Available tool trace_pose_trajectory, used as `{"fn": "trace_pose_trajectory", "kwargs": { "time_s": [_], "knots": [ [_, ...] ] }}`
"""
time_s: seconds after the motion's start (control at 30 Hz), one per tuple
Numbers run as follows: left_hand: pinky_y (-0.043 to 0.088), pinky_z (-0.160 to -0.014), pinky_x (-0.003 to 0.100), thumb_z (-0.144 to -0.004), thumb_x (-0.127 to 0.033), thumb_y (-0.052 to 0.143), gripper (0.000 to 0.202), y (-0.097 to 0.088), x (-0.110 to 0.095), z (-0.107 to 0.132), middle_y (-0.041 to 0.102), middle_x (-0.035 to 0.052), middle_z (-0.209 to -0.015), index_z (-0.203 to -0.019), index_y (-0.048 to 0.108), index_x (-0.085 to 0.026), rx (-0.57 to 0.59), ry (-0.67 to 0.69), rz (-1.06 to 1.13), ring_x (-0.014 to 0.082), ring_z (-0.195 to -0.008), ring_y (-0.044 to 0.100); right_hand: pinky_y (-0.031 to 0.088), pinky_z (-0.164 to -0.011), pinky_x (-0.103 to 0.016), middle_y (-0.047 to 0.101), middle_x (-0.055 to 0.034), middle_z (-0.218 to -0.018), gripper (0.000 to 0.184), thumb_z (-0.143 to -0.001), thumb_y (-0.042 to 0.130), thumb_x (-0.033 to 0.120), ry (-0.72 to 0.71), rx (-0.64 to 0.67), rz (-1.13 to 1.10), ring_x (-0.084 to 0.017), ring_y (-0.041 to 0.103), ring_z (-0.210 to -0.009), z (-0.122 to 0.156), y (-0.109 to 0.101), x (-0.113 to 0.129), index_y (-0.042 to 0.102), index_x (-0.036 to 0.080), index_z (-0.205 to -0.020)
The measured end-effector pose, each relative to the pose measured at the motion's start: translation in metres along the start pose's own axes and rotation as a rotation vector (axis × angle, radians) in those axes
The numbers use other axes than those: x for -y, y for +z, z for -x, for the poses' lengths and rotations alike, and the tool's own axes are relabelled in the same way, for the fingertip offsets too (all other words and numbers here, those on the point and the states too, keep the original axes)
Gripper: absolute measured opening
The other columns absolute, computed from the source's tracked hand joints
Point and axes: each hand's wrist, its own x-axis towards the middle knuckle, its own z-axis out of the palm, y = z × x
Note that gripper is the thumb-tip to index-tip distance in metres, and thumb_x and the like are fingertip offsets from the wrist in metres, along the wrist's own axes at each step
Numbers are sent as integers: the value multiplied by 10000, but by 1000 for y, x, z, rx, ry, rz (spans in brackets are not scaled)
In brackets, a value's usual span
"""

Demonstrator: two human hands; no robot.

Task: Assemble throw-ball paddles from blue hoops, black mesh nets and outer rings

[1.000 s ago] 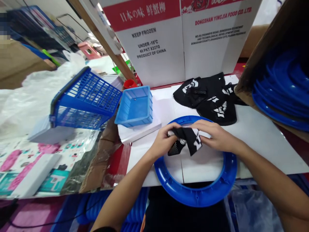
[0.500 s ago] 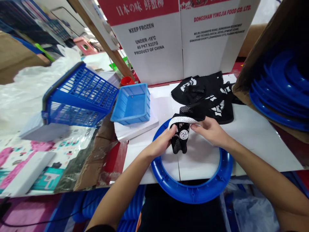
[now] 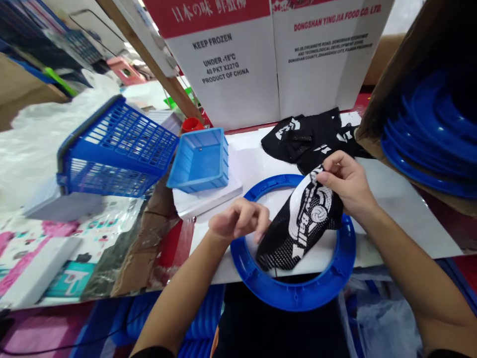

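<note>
Head view, cloth [image 3: 303,226] across ring [image 3: 298,297], basket [image 3: 121,144], perhaps discs [image 3: 428,141]

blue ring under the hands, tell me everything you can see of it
The blue ring is a broad, glossy hoop, apparently plastic, with small ribs and fittings along its channelled face. It looks whole, with its open centre showing the white sheet. It lies face up over the sheet, its near side jutting past the table edge. The left hand and the black cloth in the right hand hide parts of it; whether either touches it, I cannot tell.
</note>
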Motion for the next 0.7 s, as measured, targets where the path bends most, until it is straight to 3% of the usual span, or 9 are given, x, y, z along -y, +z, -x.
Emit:
{"fn": "trace_pose_trajectory", "kwargs": {
  "time_s": [0.07,0.1,0.13,0.2,0.27,0.4,0.5,0.57,0.7],
  "knots": [
    [547,-590,381,-759,-886,628,668,4,2,-5,591,33,-680,-681,497,-236,-79,53,10,202,-604,640,455,-538,-247,548,54,-695,451,-719,919,541,15,250,-27,-102,508,-591,1,1,3,598,226,-753],
    [571,-667,374,-801,-775,705,562,8,3,-10,650,41,-799,-805,574,-228,-146,86,-44,201,-692,684,473,-555,-254,581,40,-717,401,-737,916,514,14,407,-52,-106,536,-609,2,3,3,651,213,-759],
    [586,-775,378,-779,-662,808,508,13,3,-14,694,60,-972,-968,625,-228,-191,109,-124,214,-835,722,493,-581,-263,611,26,-738,343,-764,907,478,-2,545,-76,-112,564,-635,3,5,3,700,204,-772],
    [557,-977,414,-656,-482,955,743,23,3,-22,668,109,-1291,-1271,606,-254,-143,106,-274,276,-1146,695,536,-668,-288,660,1,-787,219,-820,880,395,-68,692,-95,-133,618,-718,8,10,1,771,206,-819],
    [533,-1033,440,-668,-406,954,795,30,2,-25,637,131,-1387,-1357,583,-259,-48,28,-311,313,-1269,639,555,-735,-309,685,-15,-854,132,-851,858,339,-126,643,-76,-153,642,-805,13,17,-5,801,229,-897],
    [543,-913,340,-847,-374,819,388,24,-7,-20,724,91,-1192,-1160,673,-196,-125,-131,-213,240,-1080,698,579,-783,-330,685,-47,-1051,287,-870,836,370,-90,433,1,-173,648,-898,18,25,-18,765,269,-1129],
    [527,-829,289,-829,-393,832,399,14,-12,-13,748,59,-1050,-1134,687,-182,-140,-192,-101,196,-926,703,602,-848,-358,681,-76,-1182,445,-903,784,496,25,426,-69,-182,668,-952,17,25,-20,677,269,-1270],
    [517,-753,266,-784,-388,866,415,13,-10,-11,739,32,-957,-1093,674,-189,-143,-195,17,167,-819,690,600,-903,-384,685,-91,-1237,480,-936,718,573,57,442,-95,-199,678,-1017,15,22,-15,645,264,-1295],
    [470,-612,229,-657,-410,944,481,22,3,-13,635,-33,-723,-796,541,-189,-236,-68,167,109,-617,595,524,-1060,-429,673,-101,-1330,486,-944,690,608,-18,407,50,-251,629,-1216,9,9,-4,666,249,-1270]
  ]
}}
